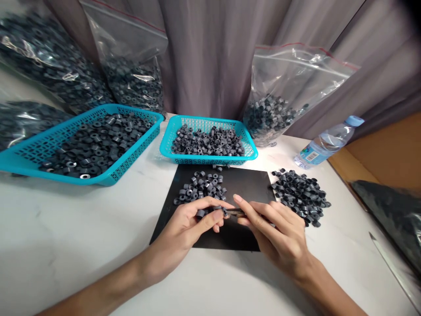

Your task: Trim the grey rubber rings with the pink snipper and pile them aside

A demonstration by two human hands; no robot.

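Observation:
Over a black mat (243, 184), my left hand (187, 226) pinches a small dark grey plastic ring (225, 211) between thumb and forefinger. My right hand (279, 228) is closed around a slim metal tool (235, 212), whose tip touches or nearly touches that ring. Most of the tool is hidden by the fingers, so its kind cannot be made out. Just behind my left hand, a loose pile of grey rings (205, 184) lies on the mat. Another pile of rings (299, 195) sits beyond my right hand, at the mat's right edge.
Two blue plastic baskets (112, 177) (210, 159) hold many rings. Clear zip bags (131, 83) (272, 109) of rings stand by the curtain. A water bottle (329, 142) is at the back right, near a cardboard box (391, 153). The white table (82, 237) has a marbled surface.

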